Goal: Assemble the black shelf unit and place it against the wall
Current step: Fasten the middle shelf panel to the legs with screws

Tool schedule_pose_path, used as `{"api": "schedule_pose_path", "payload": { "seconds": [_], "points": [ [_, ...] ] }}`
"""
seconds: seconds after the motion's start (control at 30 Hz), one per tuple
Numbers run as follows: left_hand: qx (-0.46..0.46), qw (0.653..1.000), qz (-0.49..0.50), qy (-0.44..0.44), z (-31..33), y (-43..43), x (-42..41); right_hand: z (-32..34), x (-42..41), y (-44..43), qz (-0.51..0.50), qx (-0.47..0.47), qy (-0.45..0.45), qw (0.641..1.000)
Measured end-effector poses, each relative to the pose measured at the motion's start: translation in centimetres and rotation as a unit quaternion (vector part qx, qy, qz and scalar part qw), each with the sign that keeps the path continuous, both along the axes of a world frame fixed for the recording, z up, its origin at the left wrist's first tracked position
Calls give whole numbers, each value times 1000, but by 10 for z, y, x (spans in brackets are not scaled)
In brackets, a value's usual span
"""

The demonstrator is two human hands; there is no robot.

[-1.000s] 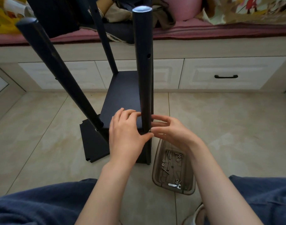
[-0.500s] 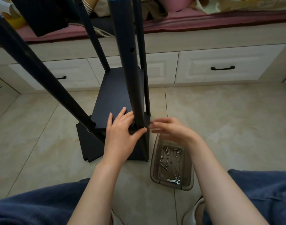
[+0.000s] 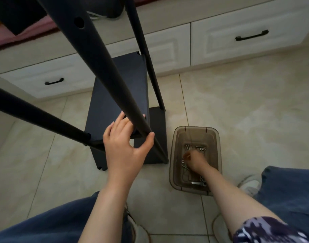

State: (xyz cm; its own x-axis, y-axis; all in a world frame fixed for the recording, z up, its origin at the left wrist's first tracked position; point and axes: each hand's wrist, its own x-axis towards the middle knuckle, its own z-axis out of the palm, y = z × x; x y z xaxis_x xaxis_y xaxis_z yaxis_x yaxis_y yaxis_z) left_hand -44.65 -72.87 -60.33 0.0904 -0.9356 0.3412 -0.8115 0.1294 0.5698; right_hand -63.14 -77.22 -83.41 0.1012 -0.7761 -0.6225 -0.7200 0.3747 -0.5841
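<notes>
The black shelf unit stands on the tile floor with a black shelf panel (image 3: 118,95) raised between its round posts and a lower panel (image 3: 157,130) on the floor. My left hand (image 3: 125,148) grips the near post (image 3: 101,64) just at the raised panel's corner, thumb on the right side. Another post (image 3: 36,116) slants off to the left, and a thin far post (image 3: 146,55) rises behind. My right hand (image 3: 195,160) reaches down into a brown see-through tray (image 3: 195,128), fingers bent among the loose screws (image 3: 201,149). Whether it pinches one is hidden.
White drawers with black handles (image 3: 251,35) run along the wall behind the unit, under a cushioned bench. A small wrench (image 3: 195,182) lies at the tray's near end. My knees in blue jeans and a white shoe (image 3: 250,185) frame the bottom.
My right hand left the post and dropped into the screw tray. My left hand stayed on the post. My head moved closer and tilted down.
</notes>
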Motion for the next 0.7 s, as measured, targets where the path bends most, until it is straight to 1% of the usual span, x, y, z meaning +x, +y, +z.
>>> {"api": "schedule_pose_path", "payload": {
  "seconds": [0.07, 0.2, 0.3, 0.5, 0.7],
  "points": [
    [-18, 1000, 10, -3, -3, 0, -2, -7, 4, -2, 60, -16, 8, 998],
    [-45, 999, 20, -17, -8, -1, -5, -18, 6, -2, 123, -56, 55, 989],
    [-47, 998, 27, -20, -10, -2, -6, -23, 5, 1, 147, -80, 96, 981],
    [-35, 999, 26, -15, -9, -3, -7, -22, 5, 5, 194, -123, 150, 961],
    [-32, 999, 26, -13, -8, -3, -7, -18, 6, 4, 213, -115, 150, 959]
  ]
}}
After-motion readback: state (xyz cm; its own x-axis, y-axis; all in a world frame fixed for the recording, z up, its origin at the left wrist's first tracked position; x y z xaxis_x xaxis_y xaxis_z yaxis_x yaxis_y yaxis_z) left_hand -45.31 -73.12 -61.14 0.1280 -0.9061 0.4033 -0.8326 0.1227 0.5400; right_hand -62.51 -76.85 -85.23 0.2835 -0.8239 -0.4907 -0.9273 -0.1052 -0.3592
